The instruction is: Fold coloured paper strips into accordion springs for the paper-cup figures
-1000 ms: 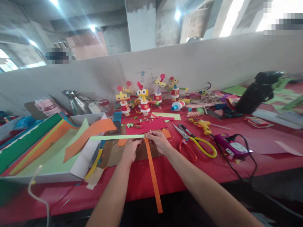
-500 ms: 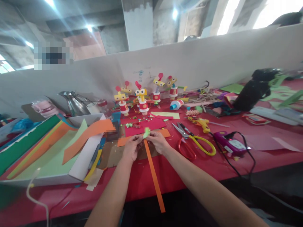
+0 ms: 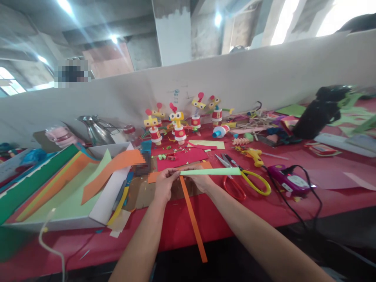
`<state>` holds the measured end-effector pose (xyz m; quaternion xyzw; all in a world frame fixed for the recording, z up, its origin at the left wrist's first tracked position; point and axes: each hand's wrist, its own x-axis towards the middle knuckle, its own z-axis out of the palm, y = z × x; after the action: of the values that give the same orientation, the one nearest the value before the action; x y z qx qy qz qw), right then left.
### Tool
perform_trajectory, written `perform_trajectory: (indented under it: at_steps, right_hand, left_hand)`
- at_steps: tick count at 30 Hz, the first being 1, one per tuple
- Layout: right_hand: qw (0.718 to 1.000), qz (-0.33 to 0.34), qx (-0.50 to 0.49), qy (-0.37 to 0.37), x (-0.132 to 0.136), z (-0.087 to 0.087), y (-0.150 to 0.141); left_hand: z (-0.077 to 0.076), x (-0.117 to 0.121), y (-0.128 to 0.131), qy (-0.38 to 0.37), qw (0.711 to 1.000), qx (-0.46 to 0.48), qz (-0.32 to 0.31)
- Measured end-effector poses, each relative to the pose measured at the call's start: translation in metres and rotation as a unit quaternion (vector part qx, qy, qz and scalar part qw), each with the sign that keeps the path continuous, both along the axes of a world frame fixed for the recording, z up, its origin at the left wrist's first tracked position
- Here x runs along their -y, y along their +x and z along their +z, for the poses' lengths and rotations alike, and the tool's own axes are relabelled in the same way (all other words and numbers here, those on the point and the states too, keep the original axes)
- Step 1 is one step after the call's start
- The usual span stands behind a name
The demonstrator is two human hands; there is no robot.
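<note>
My left hand (image 3: 165,185) is closed, its thumb and finger pinching the joined ends of two paper strips. The pale green strip (image 3: 217,171) stretches out to the right, nearly level, passing over my other hand. Downward from the same corner hangs the orange strip (image 3: 193,219), its far end past the table's front edge. My right hand (image 3: 201,182) is closed at the corner too, its fingers partly hidden behind the green strip. Below and behind both hands lie an orange sheet (image 3: 153,177) and a piece of brown cardboard (image 3: 142,194).
Red-handled scissors (image 3: 235,190) and yellow-handled scissors (image 3: 258,184) lie right of my hands. Beyond them are a yellow glue gun (image 3: 256,156) and a purple power box (image 3: 289,180). Paper-cup figures (image 3: 179,133) stand at the back. A box (image 3: 101,211) of coloured paper is left.
The green strip, earlier a small upright tip between my fingers, now lies folded out to the right. The orange strip still hangs down. My hands stay close together.
</note>
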<state>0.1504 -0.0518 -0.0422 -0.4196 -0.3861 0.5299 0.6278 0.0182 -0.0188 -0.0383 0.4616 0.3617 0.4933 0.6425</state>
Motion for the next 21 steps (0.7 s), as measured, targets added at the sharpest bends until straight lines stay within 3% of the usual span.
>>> perform_trajectory:
  at_steps: [9, 21]
  right_hand:
    - [1.0, -0.002, -0.021, 0.014, 0.0008, -0.002, -0.003]
    - [0.999, -0.049, -0.006, 0.016, -0.0013, -0.003, -0.0034]
  left_hand:
    - [0.0015, 0.0004, 0.002, 0.017, 0.999, 0.003, 0.036]
    - [0.0083, 0.0054, -0.0001, -0.031, 0.999, -0.02, -0.022]
